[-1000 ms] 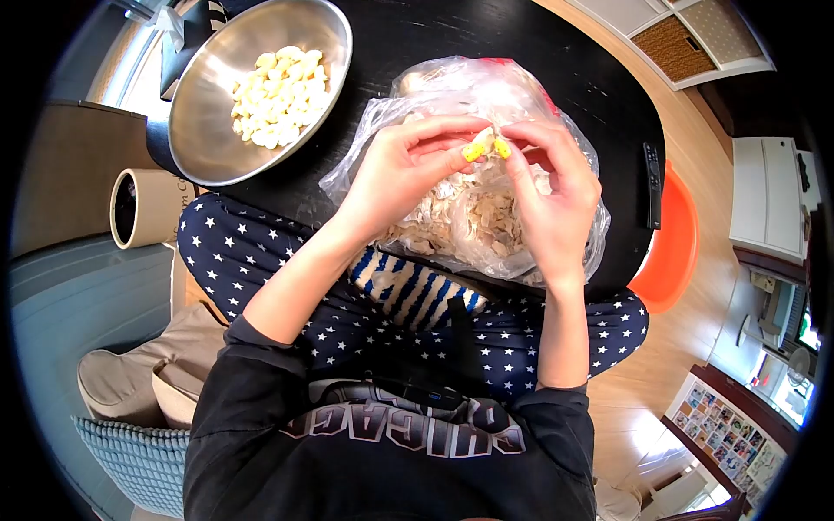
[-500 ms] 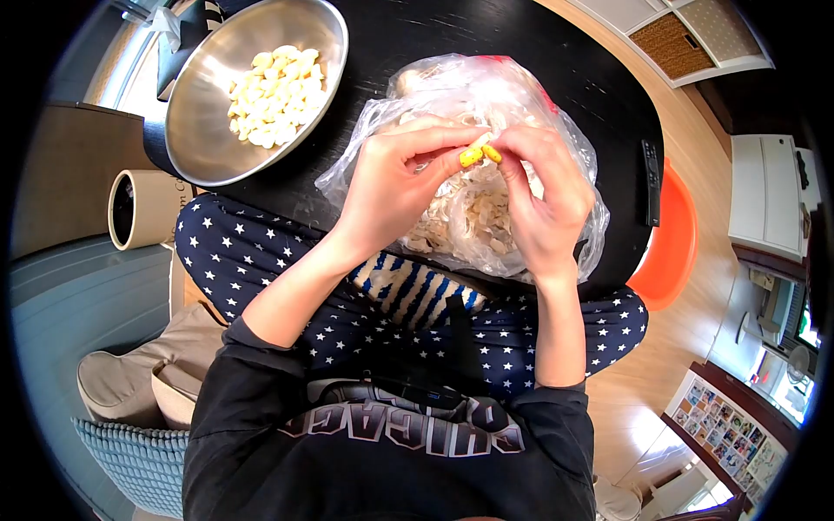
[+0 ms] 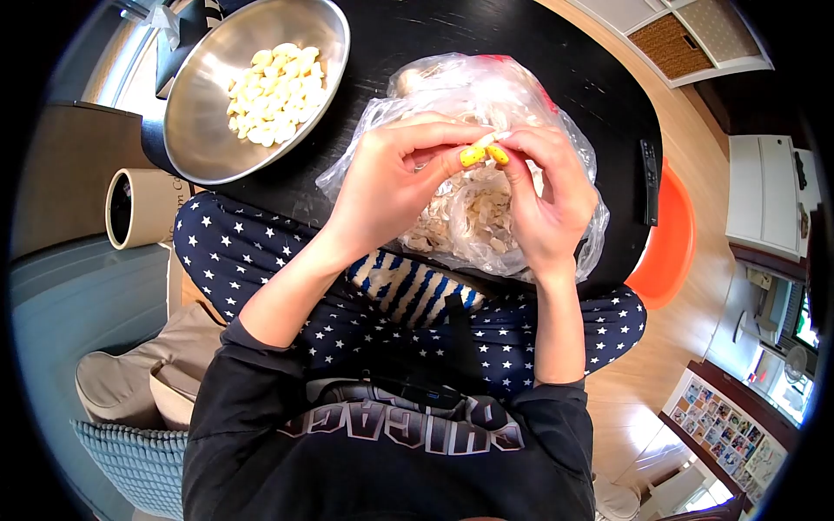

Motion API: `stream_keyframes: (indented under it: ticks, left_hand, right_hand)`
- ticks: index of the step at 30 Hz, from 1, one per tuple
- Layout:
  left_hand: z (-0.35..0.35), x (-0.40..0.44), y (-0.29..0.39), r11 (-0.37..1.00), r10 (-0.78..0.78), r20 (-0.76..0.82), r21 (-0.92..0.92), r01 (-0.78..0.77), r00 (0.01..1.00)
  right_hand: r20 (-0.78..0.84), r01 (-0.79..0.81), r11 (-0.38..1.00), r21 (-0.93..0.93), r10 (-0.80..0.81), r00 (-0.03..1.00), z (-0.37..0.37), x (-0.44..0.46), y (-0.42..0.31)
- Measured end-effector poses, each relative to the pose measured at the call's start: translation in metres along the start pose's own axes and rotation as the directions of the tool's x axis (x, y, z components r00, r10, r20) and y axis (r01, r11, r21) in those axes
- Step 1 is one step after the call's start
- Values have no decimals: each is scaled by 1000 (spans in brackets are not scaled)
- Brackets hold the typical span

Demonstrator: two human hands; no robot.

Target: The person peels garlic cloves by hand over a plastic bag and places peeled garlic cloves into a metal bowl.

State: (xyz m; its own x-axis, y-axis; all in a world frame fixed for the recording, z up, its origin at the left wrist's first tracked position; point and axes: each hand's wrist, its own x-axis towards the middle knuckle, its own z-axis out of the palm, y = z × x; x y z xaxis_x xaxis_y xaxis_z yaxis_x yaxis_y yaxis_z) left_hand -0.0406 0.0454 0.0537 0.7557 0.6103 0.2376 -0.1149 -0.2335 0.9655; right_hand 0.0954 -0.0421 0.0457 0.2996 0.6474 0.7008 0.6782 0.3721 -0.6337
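My left hand point(image 3: 395, 178) and my right hand point(image 3: 553, 187) meet fingertip to fingertip over a clear plastic bag point(image 3: 452, 82). Between their pinched fingers is a small pale garlic clove point(image 3: 493, 138), mostly covered by the fingertips. Both thumbs, with yellow nails, press close together below it. Papery garlic skins point(image 3: 486, 217) fill the open bag under the hands. To the upper left, a wide steel bowl point(image 3: 195, 130) holds a heap of peeled garlic cloves point(image 3: 276, 94).
The black table point(image 3: 382, 35) carries the bowl, the bag and a dark remote control point(image 3: 650, 182) near its right edge. An orange chair point(image 3: 673, 243) stands beyond that edge. Crossed legs in starred trousers point(image 3: 252, 252) sit against the near side.
Both hands stay pinched together above the bag. The right thumb and fingers have shifted slightly, and more of the right thumbnail shows. The bowl and bag have not moved on the table.
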Motion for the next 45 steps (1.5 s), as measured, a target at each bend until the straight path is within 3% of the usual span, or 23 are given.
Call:
stream_keyframes:
  ticks: [3, 6, 11, 17, 20, 22, 23, 28, 35, 40, 43, 45]
  left_hand:
    - [-1, 0, -1, 999, 27, 13, 43, -27, 1000]
    - [0, 1, -2, 997, 45, 15, 58, -46, 999]
    - [4, 0, -5, 1000, 20, -48, -6, -20, 999]
    - [4, -3, -2, 996, -36, -5, 82, 36, 999]
    - [7, -4, -2, 994, -103, -47, -51, 101, 994]
    - [6, -5, -1, 934, -246, -6, -270, 235, 969]
    - [5, -4, 0, 934, -245, -8, -270, 234, 969]
    - [2, -4, -2, 763, -355, 97, -545, 349, 930]
    - [-2, -3, -9, 680, -427, 117, -612, 404, 897]
    - [1, 1, -11, 677, -479, -56, -659, 328, 876]
    - [-1, 2, -15, 678, -465, -19, -651, 342, 885]
    - [0, 1, -17, 689, -470, 4, -624, 369, 883]
  right_hand:
    - [28, -128, 988, 87, 127, 992, -2, -2, -1]
    - [34, -156, 982, 105, 153, 988, -3, -2, -4]
    - [94, -144, 989, 36, 141, 986, -5, 0, -5]
    - [128, -54, 994, -98, 66, 990, 0, -1, -7]
    - [95, -20, 992, -128, 33, 995, 2, -4, -5]
    - [85, 13, 992, -128, -2, 996, 2, -4, -5]
    - [100, 4, 995, -96, 6, 995, 1, -3, -5]
    - [150, -37, 998, -40, 43, 988, -5, -2, -7]
    - [242, -5, 999, -47, 17, 970, -6, -1, -11]
    - [411, -91, 996, -13, 88, 907, -13, 0, -19]
    - [481, -206, 975, -84, 221, 848, -25, 1, -14]
    - [459, -192, 928, -320, 329, 825, -27, -3, 0]
